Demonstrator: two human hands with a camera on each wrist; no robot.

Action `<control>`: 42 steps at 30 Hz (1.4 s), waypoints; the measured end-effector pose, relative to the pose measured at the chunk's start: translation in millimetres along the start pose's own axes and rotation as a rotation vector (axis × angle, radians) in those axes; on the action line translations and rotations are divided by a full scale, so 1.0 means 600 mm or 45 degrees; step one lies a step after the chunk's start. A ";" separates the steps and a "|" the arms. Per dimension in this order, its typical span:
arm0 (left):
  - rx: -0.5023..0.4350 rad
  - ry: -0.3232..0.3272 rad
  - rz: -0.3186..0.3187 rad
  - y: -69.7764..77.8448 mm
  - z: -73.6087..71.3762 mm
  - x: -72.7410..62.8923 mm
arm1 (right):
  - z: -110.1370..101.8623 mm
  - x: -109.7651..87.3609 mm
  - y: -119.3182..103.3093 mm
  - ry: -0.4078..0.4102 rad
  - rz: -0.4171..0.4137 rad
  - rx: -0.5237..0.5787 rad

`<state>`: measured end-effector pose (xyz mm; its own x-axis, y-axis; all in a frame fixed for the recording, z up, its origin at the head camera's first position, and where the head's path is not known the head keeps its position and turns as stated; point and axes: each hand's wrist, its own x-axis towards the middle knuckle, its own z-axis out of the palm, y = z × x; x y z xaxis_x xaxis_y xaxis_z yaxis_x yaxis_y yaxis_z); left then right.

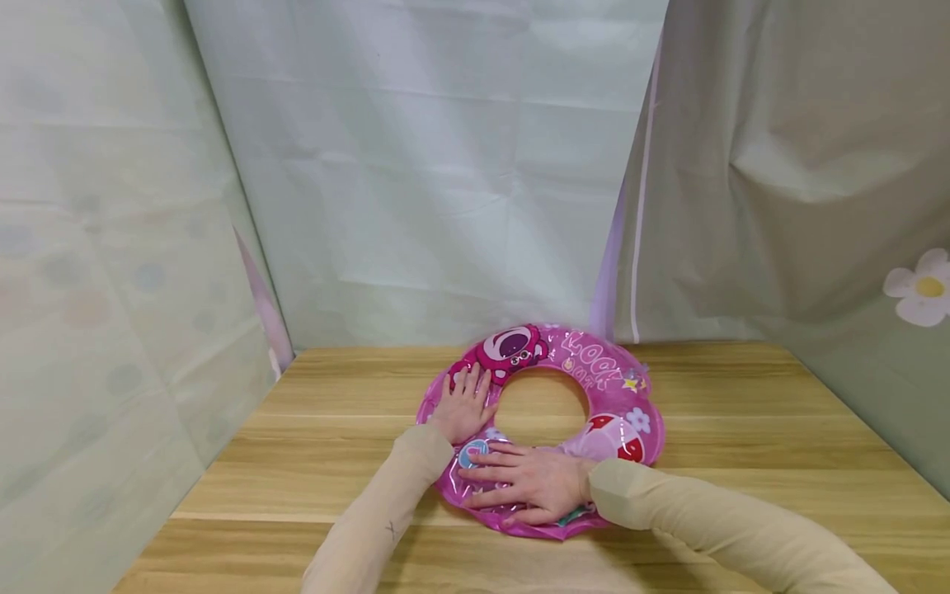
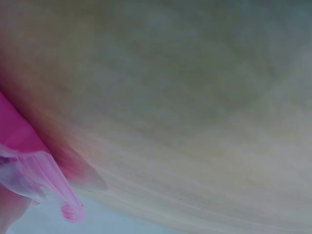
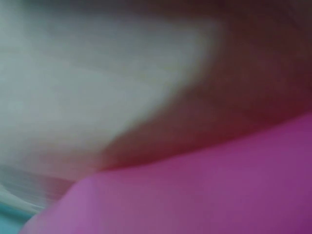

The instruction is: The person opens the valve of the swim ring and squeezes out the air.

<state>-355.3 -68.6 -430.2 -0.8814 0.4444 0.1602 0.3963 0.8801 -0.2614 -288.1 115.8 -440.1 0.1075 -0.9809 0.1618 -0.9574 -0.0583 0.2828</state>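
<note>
Nearby, right hand (image 1: 530, 483) lies flat on near side of pink inflatable swim ring (image 1: 545, 346), fingers spread, gripping nothing. Just beyond, left hand (image 1: 463, 408) rests flat on ring's left side, fingers slightly apart. Ring sits on wood-grain table (image 1: 742, 429), already opened into full circle; puckered rim suggests only part filled, so pressing looks unfinished. Cartoon bear print (image 1: 512, 351) farther off; pale fabric sheet (image 1: 445, 165) behind. Palms hide surface beneath; air valve not made out; wrist views blurred.
</note>
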 end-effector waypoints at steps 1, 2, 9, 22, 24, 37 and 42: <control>0.004 0.001 0.000 0.000 0.000 0.000 | 0.000 0.000 0.000 -0.001 -0.001 -0.003; 0.010 0.000 -0.002 0.000 0.000 0.000 | 0.000 0.001 0.000 -0.002 -0.002 -0.007; 0.024 0.004 0.003 0.001 -0.003 -0.004 | 0.001 0.002 0.000 -0.005 -0.004 -0.024; -0.012 -0.018 -0.024 0.001 0.005 0.001 | 0.000 -0.001 0.001 -0.052 0.000 0.012; -0.014 -0.027 -0.025 0.001 0.006 0.002 | 0.001 -0.001 0.001 -0.051 -0.002 0.009; -0.016 0.002 -0.014 0.001 0.007 0.000 | 0.002 -0.002 0.000 -0.075 0.001 0.012; -0.022 0.008 -0.011 0.001 0.008 0.000 | 0.003 -0.002 0.001 -0.087 -0.004 0.019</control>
<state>-356.6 -69.1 -434.9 -0.8832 0.4377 0.1685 0.3929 0.8867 -0.2437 -289.0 116.5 -441.7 0.0925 -0.9911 0.0959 -0.9611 -0.0637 0.2689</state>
